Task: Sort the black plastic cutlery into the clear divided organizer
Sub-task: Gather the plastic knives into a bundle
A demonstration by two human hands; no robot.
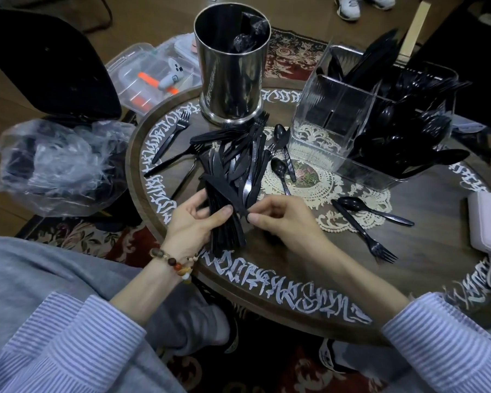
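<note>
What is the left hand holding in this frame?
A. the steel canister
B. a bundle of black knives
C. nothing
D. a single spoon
B: the left hand grips a bundle of black knives at the table's near edge, while the right hand pinches the end of one knife from it.

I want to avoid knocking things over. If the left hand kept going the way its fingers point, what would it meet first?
The left hand, holding a bundle of knives, points right, so it would probably first meet the right hand pinching one knife there.
</note>
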